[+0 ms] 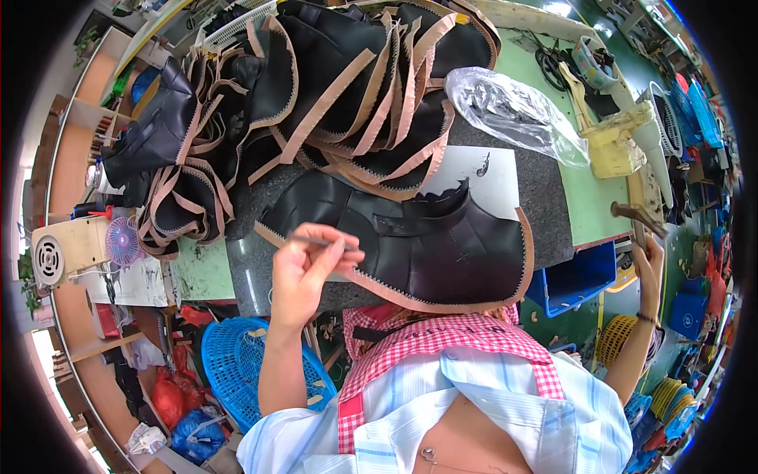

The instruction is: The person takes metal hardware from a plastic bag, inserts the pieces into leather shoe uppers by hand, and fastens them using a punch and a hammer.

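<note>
Before me a black leather shoe upper (474, 261) with a tan stitched edge strip lies on the dark stone slab (545, 182). Above its left part, my left hand (304, 272) is closed round a thin dark metal rod (312, 240), held nearly level; its tip is too small to make out. Out to the right, off the table's edge, my right hand (649, 265) grips a hammer (638, 216) by its handle, the head raised. Under the upper's far edge is a pale flat plate (493, 178) with a small dark piece on it.
A large heap of similar black uppers (339, 79) covers the far left. Clear plastic film (513, 110) lies at the back right, beside a yellow block (618, 150). A small purple fan (123, 241) stands left. Below are a blue basket (237, 363) and a blue bin (580, 280).
</note>
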The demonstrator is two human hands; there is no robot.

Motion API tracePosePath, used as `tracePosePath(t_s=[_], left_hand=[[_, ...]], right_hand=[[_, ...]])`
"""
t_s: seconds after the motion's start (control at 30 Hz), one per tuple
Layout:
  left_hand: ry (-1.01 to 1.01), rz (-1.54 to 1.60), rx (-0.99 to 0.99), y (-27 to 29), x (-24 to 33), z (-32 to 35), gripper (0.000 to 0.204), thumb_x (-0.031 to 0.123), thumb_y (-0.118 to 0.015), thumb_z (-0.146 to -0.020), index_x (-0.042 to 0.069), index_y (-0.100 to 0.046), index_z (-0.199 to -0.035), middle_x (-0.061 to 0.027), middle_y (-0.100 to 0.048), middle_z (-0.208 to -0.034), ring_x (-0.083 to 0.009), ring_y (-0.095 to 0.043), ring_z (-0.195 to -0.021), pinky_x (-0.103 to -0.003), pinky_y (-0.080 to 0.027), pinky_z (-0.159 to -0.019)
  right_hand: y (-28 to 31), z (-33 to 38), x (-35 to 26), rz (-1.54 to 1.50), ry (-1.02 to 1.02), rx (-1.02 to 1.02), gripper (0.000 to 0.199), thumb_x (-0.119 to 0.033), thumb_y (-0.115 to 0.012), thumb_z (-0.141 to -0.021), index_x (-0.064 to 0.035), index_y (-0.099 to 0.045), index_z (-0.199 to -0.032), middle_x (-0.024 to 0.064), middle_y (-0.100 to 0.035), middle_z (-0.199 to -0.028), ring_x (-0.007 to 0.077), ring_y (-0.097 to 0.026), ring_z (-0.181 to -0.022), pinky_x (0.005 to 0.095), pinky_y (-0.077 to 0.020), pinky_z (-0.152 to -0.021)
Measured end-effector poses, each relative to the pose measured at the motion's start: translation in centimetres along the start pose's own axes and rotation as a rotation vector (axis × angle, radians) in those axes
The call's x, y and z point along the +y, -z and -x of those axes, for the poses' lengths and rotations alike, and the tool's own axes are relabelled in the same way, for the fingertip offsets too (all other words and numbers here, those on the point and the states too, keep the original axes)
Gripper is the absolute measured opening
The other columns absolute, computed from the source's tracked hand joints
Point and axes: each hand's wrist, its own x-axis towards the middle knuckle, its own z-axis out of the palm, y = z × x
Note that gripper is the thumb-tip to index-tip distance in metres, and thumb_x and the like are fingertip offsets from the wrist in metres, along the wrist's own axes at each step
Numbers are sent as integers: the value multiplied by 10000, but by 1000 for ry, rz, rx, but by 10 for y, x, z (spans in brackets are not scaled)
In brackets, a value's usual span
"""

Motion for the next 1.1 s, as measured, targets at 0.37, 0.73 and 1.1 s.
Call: tracePosePath(t_s=[0.37, 0.73, 1.1], left_hand=[[-34, -27, 125, -24, -67, -8, 109, 76, -619, -946, -12, -558, -966, -68, -663, -846, -127, -683, -777, -248, -569, -692], [-20, -152, 42, -17, -62, -24, 115, 72, -651, -925, -9, -589, -978, -79, -683, -869, -114, -666, -725, -234, -550, -646], [-218, -469, 72, -23, -59, -23, 62, 37, -674, -886, -2, -632, -909, -55, -670, -738, -92, -659, -671, -228, -529, -608]], right_hand=[[-174, 50, -249, -158, 794, -645, 237, -181, -624, -904, 14, -601, -1037, 212, -608, -757, 358, -608, -625, 404, -489, -585], [-183, 50, -262, 137, 659, -790, 298, -254, -604, -924, 3, -473, -852, 209, -556, -590, 420, -594, -600, 482, -453, -537], [-171, 39, -274, 137, 721, -819, 301, -251, -613, -925, 5, -475, -847, 207, -548, -590, 421, -583, -589, 487, -446, -547]])
